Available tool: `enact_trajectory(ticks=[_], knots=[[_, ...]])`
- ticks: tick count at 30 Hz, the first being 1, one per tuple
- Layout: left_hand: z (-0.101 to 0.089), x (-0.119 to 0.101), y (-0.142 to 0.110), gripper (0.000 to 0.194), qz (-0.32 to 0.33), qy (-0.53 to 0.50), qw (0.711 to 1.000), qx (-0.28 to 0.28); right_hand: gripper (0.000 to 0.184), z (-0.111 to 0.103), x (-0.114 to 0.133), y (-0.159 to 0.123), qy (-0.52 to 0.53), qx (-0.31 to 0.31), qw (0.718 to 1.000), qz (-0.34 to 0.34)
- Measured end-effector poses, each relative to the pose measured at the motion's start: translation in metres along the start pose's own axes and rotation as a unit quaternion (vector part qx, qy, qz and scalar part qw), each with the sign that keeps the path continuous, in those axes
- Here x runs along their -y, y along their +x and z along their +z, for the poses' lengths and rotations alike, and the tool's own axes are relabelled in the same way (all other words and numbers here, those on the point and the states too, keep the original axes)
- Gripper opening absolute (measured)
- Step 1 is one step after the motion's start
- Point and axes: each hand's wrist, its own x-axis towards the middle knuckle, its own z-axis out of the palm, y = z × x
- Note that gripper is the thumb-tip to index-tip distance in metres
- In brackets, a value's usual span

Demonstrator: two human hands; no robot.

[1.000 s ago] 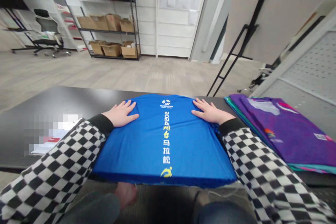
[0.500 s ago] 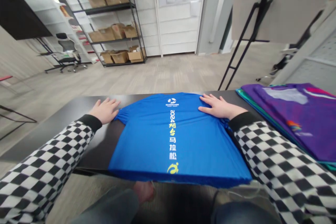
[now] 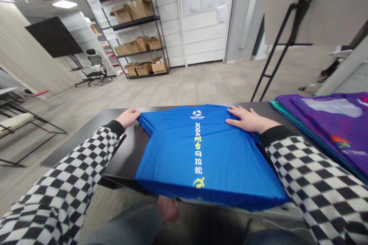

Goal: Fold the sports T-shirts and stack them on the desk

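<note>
A blue T-shirt (image 3: 172,149) lies spread out on the black table (image 3: 129,153), its hem hanging over the near edge. White and yellow print runs down its middle. At the left sleeve end, my left hand (image 3: 128,117) is closed, pinching the fabric and pulling the sleeve out to the side. My right hand (image 3: 244,118) rests flat on the shirt's upper right shoulder, fingers spread. The right sleeve is partly hidden beneath my right hand and forearm.
A stack of folded purple and teal garments (image 3: 324,122) lies on the table at the right. Beyond the table stand a black easel-like stand (image 3: 276,57), a shelf rack with cardboard boxes (image 3: 143,68) and an office chair (image 3: 96,65).
My left hand has gone from lying open beside the left sleeve to pinching its end, and the sleeve is drawn straighter. My right hand stays on the shoulder. The view has shifted leftward.
</note>
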Motion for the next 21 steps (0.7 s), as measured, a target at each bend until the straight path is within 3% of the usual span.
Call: enact_trajectory(ticks=[2,5,8,10,13,15,17,21], knots=[[-0.008,-0.006,0.0,0.021,0.009,-0.131,0.991,-0.009,0.09,0.001,-0.002,0.002,0.001,-0.003,1.0,-0.003],[-0.016,-0.013,-0.004,0.031,0.027,-0.316,0.948,0.009,0.09,0.004,-0.006,0.005,0.006,-0.006,1.0,-0.006],[-0.018,-0.015,-0.007,0.038,0.02,-0.355,0.935,0.003,0.091,0.005,-0.009,0.006,0.008,-0.009,1.0,-0.006],[-0.017,-0.012,-0.006,0.037,-0.02,-0.31,0.95,-0.008,0.091,0.005,-0.009,0.006,0.007,-0.008,1.0,-0.006],[-0.015,-0.002,-0.002,0.027,-0.051,-0.081,0.995,-0.031,0.092,0.003,-0.007,0.005,0.009,-0.003,1.0,-0.003],[-0.014,0.003,-0.002,0.024,0.003,0.089,0.994,-0.065,0.092,0.003,-0.006,0.004,0.012,-0.004,1.0,-0.002],[-0.011,0.004,-0.009,0.032,0.076,0.188,0.975,-0.088,0.092,0.002,-0.005,0.004,0.016,-0.008,1.0,-0.003],[0.012,-0.003,-0.034,0.043,0.141,0.235,0.961,-0.034,0.092,0.003,-0.006,0.004,0.019,-0.006,1.0,-0.007]])
